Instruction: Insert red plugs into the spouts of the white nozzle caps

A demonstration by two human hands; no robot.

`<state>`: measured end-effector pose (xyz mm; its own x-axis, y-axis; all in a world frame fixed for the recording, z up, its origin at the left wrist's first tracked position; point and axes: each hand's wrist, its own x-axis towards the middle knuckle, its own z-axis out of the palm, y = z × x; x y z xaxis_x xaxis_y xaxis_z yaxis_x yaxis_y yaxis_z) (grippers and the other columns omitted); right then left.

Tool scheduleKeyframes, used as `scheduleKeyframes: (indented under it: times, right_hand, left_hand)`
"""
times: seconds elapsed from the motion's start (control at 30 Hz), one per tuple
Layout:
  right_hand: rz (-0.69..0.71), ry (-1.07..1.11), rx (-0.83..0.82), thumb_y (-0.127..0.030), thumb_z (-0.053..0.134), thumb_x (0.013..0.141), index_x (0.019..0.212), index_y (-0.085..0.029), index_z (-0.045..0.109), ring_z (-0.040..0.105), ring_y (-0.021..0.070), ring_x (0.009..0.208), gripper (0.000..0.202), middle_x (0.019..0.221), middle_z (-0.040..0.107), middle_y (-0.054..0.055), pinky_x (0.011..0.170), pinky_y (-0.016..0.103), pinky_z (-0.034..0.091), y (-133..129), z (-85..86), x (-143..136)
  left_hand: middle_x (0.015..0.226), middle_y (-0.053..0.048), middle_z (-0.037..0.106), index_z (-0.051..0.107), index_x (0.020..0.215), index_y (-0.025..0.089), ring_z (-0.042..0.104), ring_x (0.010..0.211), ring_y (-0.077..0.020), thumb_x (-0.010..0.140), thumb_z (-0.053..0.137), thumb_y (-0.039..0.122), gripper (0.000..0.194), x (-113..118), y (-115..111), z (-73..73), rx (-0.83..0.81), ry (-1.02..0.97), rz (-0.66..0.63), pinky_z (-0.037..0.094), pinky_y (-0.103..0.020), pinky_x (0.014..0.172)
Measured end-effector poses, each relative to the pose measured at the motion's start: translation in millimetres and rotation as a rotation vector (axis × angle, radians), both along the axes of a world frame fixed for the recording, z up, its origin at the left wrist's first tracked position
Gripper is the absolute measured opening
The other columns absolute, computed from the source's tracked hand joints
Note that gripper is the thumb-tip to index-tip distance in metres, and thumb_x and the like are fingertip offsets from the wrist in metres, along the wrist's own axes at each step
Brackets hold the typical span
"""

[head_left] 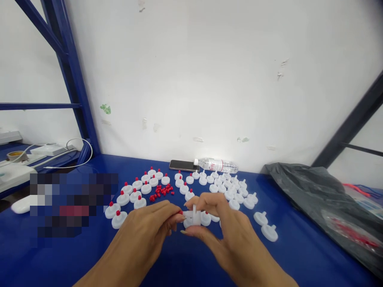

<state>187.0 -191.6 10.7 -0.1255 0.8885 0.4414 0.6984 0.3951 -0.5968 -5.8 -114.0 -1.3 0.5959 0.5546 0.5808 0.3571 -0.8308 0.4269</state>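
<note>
Between thumb and fingers, my right hand [223, 223] pinches a white plastic disc with a stem [196, 215]. The disc is turned on edge, its stem pointing left. At the stem's end, the closed fingers of my left hand [152, 223] hold a small red cap [180, 212]; whether it is seated on the stem I cannot tell. Left of the hands stand several white discs with red caps on their stems [139, 202]. Loose red caps [163, 190] lie in a pile beyond my left hand. Bare white discs [230, 193] cluster beyond my right hand.
A phone [184, 165] and a lying water bottle [217, 165] are at the back of the blue table [191, 263], by the wall. On the right lies a dark plastic bag [299, 191] beside a clear bag of red pieces [353, 233]. Blue posts [74, 75] rise at left.
</note>
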Motion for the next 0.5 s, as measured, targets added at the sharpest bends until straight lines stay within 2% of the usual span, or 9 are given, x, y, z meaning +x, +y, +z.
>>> scheduleKeyframes:
  times: [0.1,0.2,0.33,0.43,0.5]
  right_hand:
    - [0.04,0.009,0.052,-0.027,0.067,0.095,0.107,-0.031,0.047,0.074,0.0141,0.09,0.023,0.108,0.073,-0.005,0.086,0.028,0.059,-1.6,1.3,-0.8]
    - [0.058,0.028,0.086,-0.028,0.067,0.095,0.096,-0.028,0.044,0.073,0.0131,0.086,0.024,0.104,0.072,-0.006,0.083,0.027,0.058,-4.1,3.0,-1.3]
    - [0.057,0.024,0.05,-0.028,0.069,0.093,0.087,-0.027,0.042,0.072,0.0123,0.083,0.028,0.099,0.073,-0.008,0.079,0.024,0.057,-6.4,6.6,-1.3]
    - [0.032,-0.029,0.025,-0.03,0.07,0.092,0.097,-0.03,0.052,0.073,0.0137,0.09,0.019,0.107,0.073,-0.008,0.084,0.027,0.058,-5.0,8.9,-0.5]
    - [-0.013,-0.095,0.03,-0.031,0.069,0.094,0.12,-0.035,0.055,0.072,0.0173,0.102,0.03,0.118,0.071,-0.004,0.088,0.03,0.059,-3.6,7.8,1.7]
  left_hand:
    - [0.065,0.003,0.062,0.064,0.081,0.019,0.059,0.055,-0.0099,0.099,0.044,0.017,0.028,0.9,-3.4,-1.1,0.061,-0.029,-0.021,0.041,-0.021,0.053]
    - [0.066,0.002,0.06,0.064,0.081,0.019,0.057,0.054,-0.01,0.098,0.041,0.013,0.029,0.4,-7.9,-1.2,0.068,-0.046,-0.019,0.039,-0.022,0.052]
    - [0.063,0.002,0.058,0.064,0.078,0.021,0.054,0.052,-0.0099,0.099,0.038,0.015,0.034,-1.9,-13.3,1.3,0.042,-0.005,-0.024,0.038,-0.023,0.051]
    - [0.067,0.001,0.064,0.066,0.081,0.022,0.057,0.054,-0.011,0.102,0.038,0.023,0.035,-3.1,-13.8,2.9,0.002,0.068,0.014,0.039,-0.023,0.053]
    - [0.077,0.001,0.07,0.068,0.089,0.024,0.064,0.062,-0.0125,0.103,0.042,0.032,0.03,-2.1,-10.6,0.4,-0.039,0.135,0.058,0.043,-0.023,0.057]
